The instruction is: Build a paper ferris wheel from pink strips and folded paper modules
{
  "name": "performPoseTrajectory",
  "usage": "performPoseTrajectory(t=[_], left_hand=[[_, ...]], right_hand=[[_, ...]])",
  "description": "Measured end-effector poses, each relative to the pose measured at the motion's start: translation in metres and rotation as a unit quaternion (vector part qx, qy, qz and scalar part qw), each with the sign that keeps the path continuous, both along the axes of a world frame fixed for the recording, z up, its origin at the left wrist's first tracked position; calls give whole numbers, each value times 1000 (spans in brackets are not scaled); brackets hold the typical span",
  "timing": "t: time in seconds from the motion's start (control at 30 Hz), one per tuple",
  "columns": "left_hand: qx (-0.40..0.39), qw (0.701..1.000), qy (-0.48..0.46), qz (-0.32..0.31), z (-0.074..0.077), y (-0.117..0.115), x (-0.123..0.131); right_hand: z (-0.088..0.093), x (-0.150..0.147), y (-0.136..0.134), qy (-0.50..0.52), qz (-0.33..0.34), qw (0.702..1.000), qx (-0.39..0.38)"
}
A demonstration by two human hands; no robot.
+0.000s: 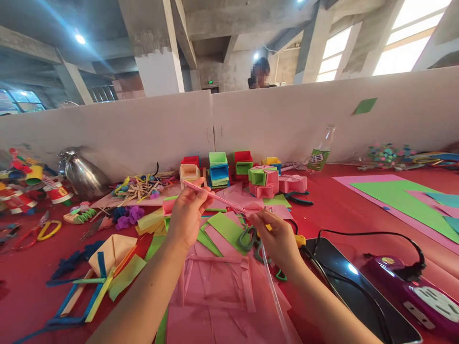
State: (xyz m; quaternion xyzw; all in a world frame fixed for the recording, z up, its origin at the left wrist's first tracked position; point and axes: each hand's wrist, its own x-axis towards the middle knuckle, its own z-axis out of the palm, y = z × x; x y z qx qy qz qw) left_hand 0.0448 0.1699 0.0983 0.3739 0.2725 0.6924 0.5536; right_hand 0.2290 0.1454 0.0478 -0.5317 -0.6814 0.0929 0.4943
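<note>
My left hand (191, 208) is closed on one end of a narrow pink paper strip (225, 200), which looks folded or rolled. The strip runs slantwise to my right hand (274, 234), whose fingers pinch its other end. From below my right hand hangs a thin, pale, see-through strip (274, 291); its kind I cannot make out. Both hands are raised above pink paper sheets (193, 327), where a square frame of pink paper strips (218, 260) lies. Green-handled scissors (247, 239) lie just behind my right hand, partly hidden by it.
Folded paper boxes (218, 169) and a pink-green paper piece (263, 181) stand at the back. To the right are a phone (353, 286), a purple power strip (412, 291) and a bottle (322, 150). A metal jug (84, 174) and a coloured strip frame (84, 296) are on the left.
</note>
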Motion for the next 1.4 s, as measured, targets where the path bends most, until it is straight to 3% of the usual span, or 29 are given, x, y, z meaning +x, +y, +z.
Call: performPoseTrajectory(t=[0.4,0.5,0.7,0.77,0.83,0.9,0.97,1.1,1.4], left_hand=[[3,1000,1,-14,10,-5,-6],[-7,999,18,-33,9,-4,-6],[-10,994,70,-81,8,-10,-3],[-12,992,83,-97,8,-12,-2],[-12,988,104,-114,8,-14,0],[-12,983,134,-127,7,-16,2],[-7,977,164,-137,5,-19,4],[1,967,207,-148,4,-25,8],[6,959,232,-163,6,-34,10]], right_hand=[[-3,-5,-1,31,37,999,4],[-2,-4,-2,-5,0,1000,-21],[3,3,2,-83,-87,980,-156],[6,5,1,-42,-58,987,-146],[11,4,-2,37,34,990,-133],[17,1,-9,94,132,974,-159],[22,-3,-15,107,187,956,-197],[26,-8,-23,119,211,948,-208],[25,-11,-27,101,179,962,-179]])
